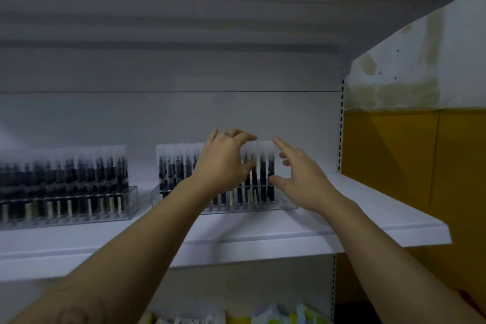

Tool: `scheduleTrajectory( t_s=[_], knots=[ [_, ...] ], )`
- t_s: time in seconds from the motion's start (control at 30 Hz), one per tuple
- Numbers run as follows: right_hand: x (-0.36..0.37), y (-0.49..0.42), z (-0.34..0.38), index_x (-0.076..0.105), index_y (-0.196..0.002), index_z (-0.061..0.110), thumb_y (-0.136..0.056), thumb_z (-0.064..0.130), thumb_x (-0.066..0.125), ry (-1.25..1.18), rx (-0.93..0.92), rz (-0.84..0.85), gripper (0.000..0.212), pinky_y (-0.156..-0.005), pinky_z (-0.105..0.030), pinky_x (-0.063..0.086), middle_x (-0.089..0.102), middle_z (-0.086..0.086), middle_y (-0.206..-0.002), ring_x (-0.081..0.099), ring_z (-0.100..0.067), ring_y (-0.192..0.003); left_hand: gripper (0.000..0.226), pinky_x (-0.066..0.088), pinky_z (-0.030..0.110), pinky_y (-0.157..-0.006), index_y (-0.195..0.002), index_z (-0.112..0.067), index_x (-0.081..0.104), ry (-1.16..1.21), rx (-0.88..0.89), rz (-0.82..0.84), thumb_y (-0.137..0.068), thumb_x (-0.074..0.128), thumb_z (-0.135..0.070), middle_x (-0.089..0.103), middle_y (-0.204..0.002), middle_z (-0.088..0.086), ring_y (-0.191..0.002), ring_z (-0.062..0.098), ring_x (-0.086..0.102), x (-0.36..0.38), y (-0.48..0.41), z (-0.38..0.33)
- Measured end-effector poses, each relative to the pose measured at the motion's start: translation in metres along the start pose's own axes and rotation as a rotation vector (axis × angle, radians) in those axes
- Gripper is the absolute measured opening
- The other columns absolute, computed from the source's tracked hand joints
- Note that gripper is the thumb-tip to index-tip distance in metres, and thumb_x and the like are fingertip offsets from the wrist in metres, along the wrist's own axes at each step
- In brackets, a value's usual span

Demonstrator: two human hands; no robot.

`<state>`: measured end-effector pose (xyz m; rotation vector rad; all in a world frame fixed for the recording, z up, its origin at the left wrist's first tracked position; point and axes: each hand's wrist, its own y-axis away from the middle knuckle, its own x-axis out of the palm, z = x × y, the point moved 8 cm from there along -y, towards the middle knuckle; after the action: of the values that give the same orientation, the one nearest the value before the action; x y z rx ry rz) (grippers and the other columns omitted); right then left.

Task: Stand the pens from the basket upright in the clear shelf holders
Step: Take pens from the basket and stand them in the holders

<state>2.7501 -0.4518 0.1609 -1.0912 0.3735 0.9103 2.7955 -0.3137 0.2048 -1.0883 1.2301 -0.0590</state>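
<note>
Head view: on the white shelf (368,218), a clear holder (131,200) at the left stands packed with upright pens (65,173). Just to its right a second holder (157,196) carries more. The left hand (226,160) curls its grip over their white caps, thumb against a barrel. The right hand (302,179) has its grip spread, thumb beside the end pen.

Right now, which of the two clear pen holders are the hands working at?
The right holder, nearer the shelf's end: the left hand grips its pens and the right hand touches them. The left holder stands apart, untouched.
</note>
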Motion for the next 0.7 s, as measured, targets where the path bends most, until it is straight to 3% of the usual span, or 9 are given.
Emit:
scheduleTrajectory(
  t_s=[0.13,0.27,0.5,0.7],
  knots=[
    [0.005,0.017,0.042,0.027,-0.149,0.034,-0.09,0.028,0.064,0.032,-0.092,-0.027,0.069,-0.097,-0.024,0.036,0.035,0.005,-0.143,0.044,-0.015,-0.125,0.049,0.023,0.041,-0.117,-0.136,-0.026,0.049,-0.027,-0.001,-0.035,-0.089,0.063,-0.033,0.051,-0.138,-0.003,-0.127,0.018,0.044,-0.024,0.044,0.005],
    [0.025,0.042,0.092,0.033,-0.147,0.031,-0.089,0.029,0.066,0.01,-0.196,0.005,0.067,-0.106,-0.03,0.034,0.036,0.005,-0.146,0.04,-0.015,-0.131,0.048,0.036,0.036,-0.104,-0.132,-0.024,0.055,-0.059,-0.042,-0.061,-0.086,0.065,-0.032,0.057,-0.129,-0.002,-0.119,0.02,0.049,-0.046,0.101,0.027],
    [0.093,0.099,0.146,0.04,-0.142,0.032,-0.09,0.033,0.065,-0.096,-0.28,0.118,0.058,-0.1,-0.026,0.035,0.038,0.009,-0.142,0.042,-0.012,-0.127,0.047,0.035,0.036,-0.103,-0.134,-0.029,0.05,-0.166,-0.246,0.023,-0.09,0.061,-0.04,0.053,-0.134,-0.005,-0.125,0.019,0.044,-0.063,0.209,0.076],
    [0.18,0.163,0.154,0.044,-0.137,0.033,-0.089,0.034,0.066,-0.19,-0.249,0.313,0.053,-0.1,-0.035,0.045,0.044,0.008,-0.136,0.047,-0.012,-0.122,0.051,0.042,0.036,-0.1,-0.137,-0.026,0.048,-0.159,-0.376,0.169,-0.089,0.061,-0.04,0.055,-0.135,-0.003,-0.123,0.02,0.049,-0.041,0.297,0.103]
  ],
)
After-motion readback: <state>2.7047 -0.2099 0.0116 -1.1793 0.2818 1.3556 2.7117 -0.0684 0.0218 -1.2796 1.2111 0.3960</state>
